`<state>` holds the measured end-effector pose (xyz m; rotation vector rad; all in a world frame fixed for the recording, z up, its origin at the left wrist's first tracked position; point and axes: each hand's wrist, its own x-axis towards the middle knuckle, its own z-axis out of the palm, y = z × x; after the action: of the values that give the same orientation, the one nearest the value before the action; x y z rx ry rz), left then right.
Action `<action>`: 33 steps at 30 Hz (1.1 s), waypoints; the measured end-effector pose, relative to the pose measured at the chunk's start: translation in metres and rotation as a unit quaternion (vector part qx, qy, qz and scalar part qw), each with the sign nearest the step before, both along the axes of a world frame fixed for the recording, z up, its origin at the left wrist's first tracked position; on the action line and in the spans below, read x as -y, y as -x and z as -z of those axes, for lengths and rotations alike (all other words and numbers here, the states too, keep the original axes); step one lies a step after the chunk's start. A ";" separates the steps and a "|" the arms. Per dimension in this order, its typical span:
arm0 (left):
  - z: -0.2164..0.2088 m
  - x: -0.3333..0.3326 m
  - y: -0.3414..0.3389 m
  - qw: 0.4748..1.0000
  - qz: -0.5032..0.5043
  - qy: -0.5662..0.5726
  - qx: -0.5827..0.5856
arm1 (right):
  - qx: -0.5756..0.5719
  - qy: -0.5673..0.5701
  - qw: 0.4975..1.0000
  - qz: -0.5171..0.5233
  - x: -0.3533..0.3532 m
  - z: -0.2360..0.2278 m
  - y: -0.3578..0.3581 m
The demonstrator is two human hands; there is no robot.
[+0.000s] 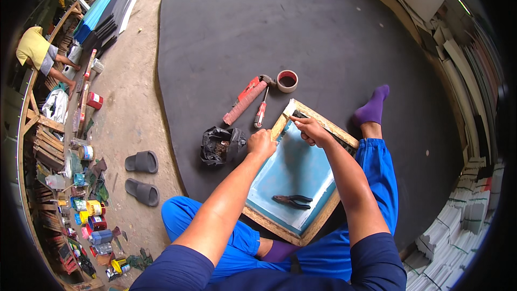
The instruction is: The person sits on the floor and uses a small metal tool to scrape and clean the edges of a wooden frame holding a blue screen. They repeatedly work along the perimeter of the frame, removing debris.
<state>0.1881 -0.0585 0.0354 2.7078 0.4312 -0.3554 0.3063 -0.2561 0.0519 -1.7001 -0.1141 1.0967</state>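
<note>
A wooden frame (319, 220) with blue mesh, like a silk screen, lies tilted before me between my legs. My left hand (262, 143) is closed around its left rail, near the far corner. My right hand (312, 131) is above that corner with its fingers curled; a thin, small thing seems to stick out toward the rail, too small to name. Pliers (292, 201) with dark handles rest on the mesh. Beyond the frame lie a screwdriver (260, 115), a hammer (245, 102) with a red wrapped handle, and a roll of tape (287, 81).
A black plastic bag (215, 148) with scraps stands open by my left hand. Under everything spreads a dark mat (226, 32). Slippers (142, 162) and paint cans (96, 223) are on the floor at left, where another person (37, 51) bends over. Stacked sheets (452, 231) line the right.
</note>
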 end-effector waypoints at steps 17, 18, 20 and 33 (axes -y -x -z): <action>0.002 -0.002 0.002 1.000 0.009 0.016 0.023 | -0.075 0.046 0.996 0.024 -0.010 -0.013 -0.007; 0.004 -0.002 0.001 0.999 0.008 0.020 0.024 | 0.016 0.092 0.996 -0.011 -0.009 -0.016 -0.002; 0.002 0.000 0.000 0.999 0.004 0.026 0.027 | 0.278 0.104 0.955 -0.016 -0.007 0.004 0.006; 0.005 0.000 0.000 0.999 0.002 0.025 0.037 | 0.383 0.270 0.881 -0.071 -0.026 -0.029 0.016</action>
<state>0.1876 -0.0582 0.0304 2.6643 0.3897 -0.2628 0.2898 -0.2306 0.0805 -2.6021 -0.4720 0.5031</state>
